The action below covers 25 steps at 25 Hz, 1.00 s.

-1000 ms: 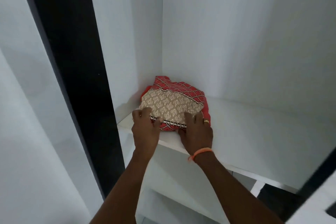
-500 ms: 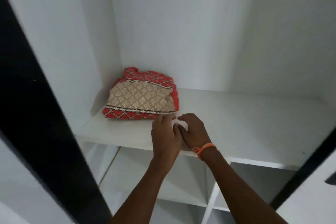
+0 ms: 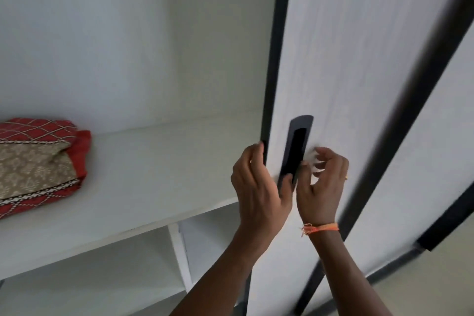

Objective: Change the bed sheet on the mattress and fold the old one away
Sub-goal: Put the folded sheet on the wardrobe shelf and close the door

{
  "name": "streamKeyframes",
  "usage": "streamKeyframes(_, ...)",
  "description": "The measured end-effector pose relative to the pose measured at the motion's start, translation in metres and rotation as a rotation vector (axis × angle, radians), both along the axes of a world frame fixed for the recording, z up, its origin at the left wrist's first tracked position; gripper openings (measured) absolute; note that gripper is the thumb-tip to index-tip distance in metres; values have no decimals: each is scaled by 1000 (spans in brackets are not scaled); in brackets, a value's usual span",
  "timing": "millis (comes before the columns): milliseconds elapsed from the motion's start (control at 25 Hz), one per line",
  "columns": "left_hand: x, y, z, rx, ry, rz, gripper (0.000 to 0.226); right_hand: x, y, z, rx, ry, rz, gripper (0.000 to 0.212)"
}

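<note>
Sliding wardrobe door (image 3: 346,72), white w/ black trim, fills right half of frame, top to bottom; slightly motion-blurred. Open wardrobe interior upper left & centre, w/ white shelf (image 3: 159,174) running across mid-frame; lower compartments below, bottom centre.

Folded old sheet (image 3: 36,164), red w/ beige patterned panel, lying on shelf at far left edge, partly cut off by frame. Well apart from both hands. Looks stowed, so task prob. near its end: only door left to close.

Left hand (image 3: 259,187) centre-right, fingers curled round door's black leading edge, thumb by lower end of recessed black handle (image 3: 295,151). Right hand (image 3: 320,187) just beside it, fingers loosely bent & spread, tips near handle's right side; gripping nothing as far as visible, contact w/ handle unclear. Orange thread on right wrist.

Risks: left fingers wrapped over leading edge → pinch against frame if door slid fully shut. Right hand's loose hold → slip off handle. Sheet far enough in; snag unlikely.
</note>
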State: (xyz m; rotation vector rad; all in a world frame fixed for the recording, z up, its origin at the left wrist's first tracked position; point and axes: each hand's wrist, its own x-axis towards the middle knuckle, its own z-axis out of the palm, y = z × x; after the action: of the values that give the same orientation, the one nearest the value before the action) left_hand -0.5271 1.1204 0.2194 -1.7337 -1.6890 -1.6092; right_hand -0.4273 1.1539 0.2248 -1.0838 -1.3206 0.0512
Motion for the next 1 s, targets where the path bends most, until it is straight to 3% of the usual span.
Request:
streamKeyframes(160, 9, 25, -1, 112, 22, 172, 78, 4, 3, -3, -35, -127, -25, 52)
streamKeyframes(320, -1, 26, 5, 166, 186, 224, 80, -7, 12, -6, -9, -101, 17, 58)
streamKeyframes(600, -13, 16, 14, 149, 241, 205, 82, -27, 11, -7, 106, -33, -31, 49)
streamKeyframes(840, -54, -19, 16, 180, 239, 250, 87, -65, -12, -9, 172, -137, -104, 46)
streamKeyframes(1000, -94, -53, 4, 189, 142, 264, 96, -87, -23, -11, 309, -217, 5, 40)
